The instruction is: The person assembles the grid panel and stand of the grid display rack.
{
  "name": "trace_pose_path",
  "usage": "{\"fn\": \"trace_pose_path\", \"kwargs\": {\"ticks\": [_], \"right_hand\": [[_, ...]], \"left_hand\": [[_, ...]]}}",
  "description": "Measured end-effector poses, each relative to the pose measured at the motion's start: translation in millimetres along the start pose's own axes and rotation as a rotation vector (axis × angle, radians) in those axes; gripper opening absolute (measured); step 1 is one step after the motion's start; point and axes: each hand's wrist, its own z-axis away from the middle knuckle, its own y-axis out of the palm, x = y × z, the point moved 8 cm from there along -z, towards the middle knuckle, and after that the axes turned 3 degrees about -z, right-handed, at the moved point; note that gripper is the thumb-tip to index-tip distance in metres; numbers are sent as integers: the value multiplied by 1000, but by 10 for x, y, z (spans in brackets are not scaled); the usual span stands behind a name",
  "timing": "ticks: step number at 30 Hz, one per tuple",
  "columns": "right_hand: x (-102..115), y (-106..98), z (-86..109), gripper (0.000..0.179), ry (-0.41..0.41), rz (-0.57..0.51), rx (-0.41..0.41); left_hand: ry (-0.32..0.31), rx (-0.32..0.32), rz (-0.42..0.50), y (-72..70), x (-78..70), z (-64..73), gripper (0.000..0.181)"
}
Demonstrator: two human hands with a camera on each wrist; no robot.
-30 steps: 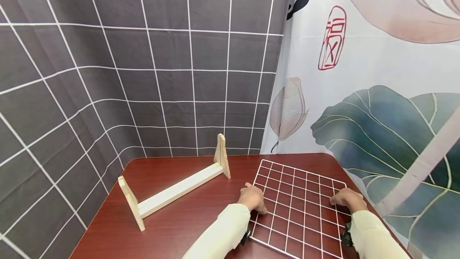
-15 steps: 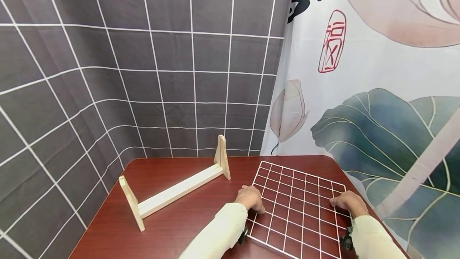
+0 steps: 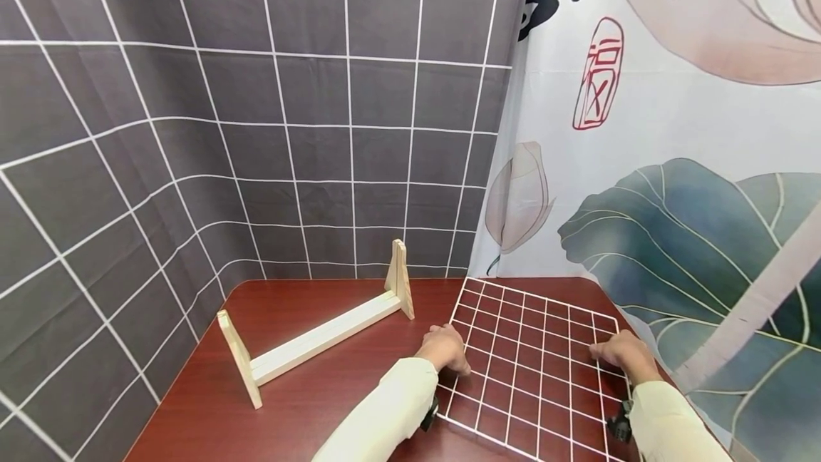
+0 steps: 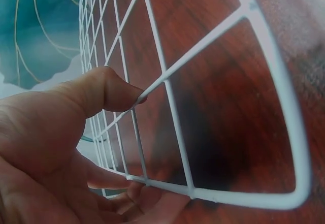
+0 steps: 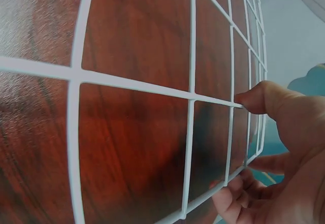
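A white wire grid panel lies between my two hands on the right part of the table. My left hand holds its left edge. In the left wrist view the thumb of the left hand presses a wire on the top face, and the fingers curl under the outer rim. On the opposite edge, my right hand grips the panel the same way. The right wrist view has the right hand's thumb on a wire and its fingertips beneath the rim. Whether the panel touches the table everywhere is unclear.
A pale wooden stand, with a long crossbar between two upright end pieces, stands left of the panel on the dark red table. Behind the table hangs a grey gridded curtain; a white lotus-printed cloth hangs at the right.
The panel has shifted slightly leftward and then away from me, its far edge now nearer the table's back edge. Both hands keep their hold and move with it. The wooden stand stays in place.
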Motion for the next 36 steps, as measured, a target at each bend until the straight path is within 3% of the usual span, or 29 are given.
{"fn": "trace_pose_path", "kwargs": {"ticks": [6, 11, 16, 23, 36], "right_hand": [[97, -143, 31, 76, -31, -71, -61], [225, -293, 60, 79, -45, -68, -122], [338, -441, 114, 84, -3, -118, -159], [494, -662, 164, 100, -17, -211, -203], [678, -901, 162, 98, -65, -277, -332]], "left_hand": [[-25, -14, 14, -35, 25, -26, 104], [-53, -38, 64, -71, 61, -35, 109], [-71, -106, 127, -127, 110, -53, 114], [-65, -207, 237, -201, 151, -81, 119], [-36, -335, 283, -398, 224, -80, 120]]}}
